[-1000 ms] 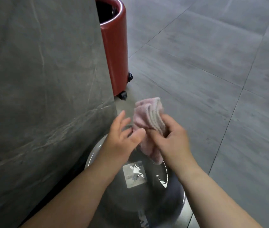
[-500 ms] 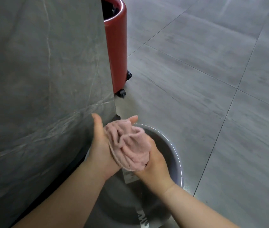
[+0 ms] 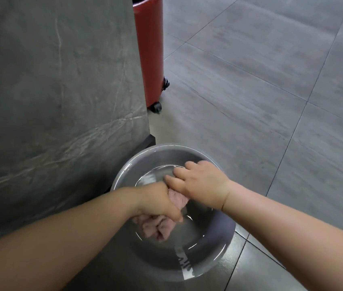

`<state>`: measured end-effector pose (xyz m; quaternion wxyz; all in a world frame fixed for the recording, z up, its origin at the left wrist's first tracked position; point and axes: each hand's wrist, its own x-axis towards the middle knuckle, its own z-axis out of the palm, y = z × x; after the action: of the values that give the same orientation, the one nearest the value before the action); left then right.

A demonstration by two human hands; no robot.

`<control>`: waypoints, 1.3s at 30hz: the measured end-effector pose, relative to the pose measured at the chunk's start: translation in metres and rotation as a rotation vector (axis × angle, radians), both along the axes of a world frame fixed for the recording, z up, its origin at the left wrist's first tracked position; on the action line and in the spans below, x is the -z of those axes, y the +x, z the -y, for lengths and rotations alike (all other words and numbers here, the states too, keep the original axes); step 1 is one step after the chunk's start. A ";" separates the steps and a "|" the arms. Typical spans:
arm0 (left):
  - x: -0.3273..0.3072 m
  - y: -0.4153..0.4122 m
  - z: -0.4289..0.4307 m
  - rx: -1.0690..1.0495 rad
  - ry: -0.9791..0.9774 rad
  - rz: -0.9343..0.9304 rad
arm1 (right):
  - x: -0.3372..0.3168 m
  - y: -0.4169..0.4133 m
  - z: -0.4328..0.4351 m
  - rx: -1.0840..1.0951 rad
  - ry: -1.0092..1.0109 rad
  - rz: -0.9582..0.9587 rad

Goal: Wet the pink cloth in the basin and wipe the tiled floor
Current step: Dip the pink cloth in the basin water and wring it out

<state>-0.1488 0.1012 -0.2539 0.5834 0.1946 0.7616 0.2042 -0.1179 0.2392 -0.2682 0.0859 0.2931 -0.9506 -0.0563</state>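
A grey round basin [image 3: 158,151] with water in it stands on the tiled floor [image 3: 250,91] below me. Both my hands hold the pink cloth [image 3: 158,227] over the water. My left hand [image 3: 158,201] is closed around its middle, and a bunched end hangs below the fist, at or just above the water surface. My right hand [image 3: 200,182] grips the other end, which is mostly hidden under its fingers. A short stretch of cloth shows between the two fists.
A tall grey marbled panel [image 3: 51,91] rises on the left, right beside the basin. Behind it stands a red cylinder on black castors [image 3: 150,49]. Grey floor tiles with dark grout lines spread out to the right and beyond.
The cloth was held up bunched between both palms; now both hands have come down into the basin and grip it in two fists. The view has tipped downward.
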 end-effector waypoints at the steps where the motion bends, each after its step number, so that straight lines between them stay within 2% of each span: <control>1: 0.004 0.000 -0.001 0.018 -0.048 -0.236 | -0.004 0.002 0.006 0.098 0.051 0.168; 4: 0.010 0.003 -0.005 0.174 -0.076 -0.708 | -0.002 0.009 0.023 0.422 -0.029 0.572; 6: 0.020 0.000 -0.006 0.342 -0.071 -0.852 | 0.004 0.015 0.029 0.560 -0.155 0.646; 8: 0.028 -0.003 -0.004 0.490 -0.039 -0.948 | 0.003 0.022 0.032 0.683 -0.373 0.766; 10: 0.033 -0.008 0.003 0.629 0.233 -1.171 | 0.004 0.027 0.034 0.732 -0.646 0.979; 11: 0.032 -0.011 0.006 0.685 0.295 -1.244 | 0.004 0.029 0.035 0.765 -0.793 1.092; 13: 0.026 -0.012 0.009 0.717 0.285 -1.271 | 0.004 0.032 0.034 0.821 -1.050 1.269; 15: 0.030 -0.010 0.008 0.630 0.318 -1.274 | 0.004 0.032 0.028 0.866 -1.145 1.300; 16: 0.031 -0.009 0.008 0.565 0.325 -1.270 | 0.005 0.032 0.024 0.909 -1.113 1.252; 18: 0.041 -0.003 0.008 0.374 0.297 -1.312 | 0.002 0.031 0.017 0.985 -0.927 1.072; 20: 0.030 0.009 0.007 0.063 0.233 -1.194 | -0.002 0.030 0.013 0.995 -0.632 0.839; 21: 0.028 0.015 0.006 -0.113 0.183 -1.037 | -0.001 0.030 0.011 0.969 -0.416 0.614; 22: 0.022 0.022 0.003 -0.345 0.158 -0.730 | 0.004 0.030 0.007 0.897 -0.190 0.338; 23: 0.020 0.026 0.000 -0.596 0.181 -0.401 | 0.010 0.031 0.006 0.822 -0.089 0.098; 24: 0.021 0.026 -0.004 -0.839 0.263 -0.122 | 0.012 0.031 0.007 0.716 -0.088 -0.111; 26: 0.030 0.019 -0.008 -1.212 0.353 0.193 | 0.029 0.037 0.013 0.453 -0.255 -0.315; 27: 0.034 0.014 -0.008 -1.318 0.387 0.300 | 0.035 0.041 0.019 0.364 -0.335 -0.335; 29: 0.034 0.008 -0.006 -1.384 0.462 0.465 | 0.037 0.046 0.030 0.272 -0.479 -0.325; 32: 0.023 0.010 -0.006 -1.259 0.585 0.648 | 0.035 0.049 0.033 0.338 -0.618 -0.243; 35: 0.018 0.003 -0.012 -1.321 0.727 0.619 | 0.031 0.046 0.041 0.531 -0.889 -0.138; 37: 0.013 -0.002 -0.015 -1.377 0.769 0.587 | 0.027 0.046 0.048 0.627 -1.057 0.002; 39: 0.015 -0.005 -0.013 -1.417 0.743 0.521 | 0.021 0.043 0.051 0.750 -1.118 0.302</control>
<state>-0.1535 0.1140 -0.2686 0.3724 -0.2034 0.4280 0.7980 -0.0747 0.1886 -0.2890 0.0655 -0.1394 -0.8756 0.4579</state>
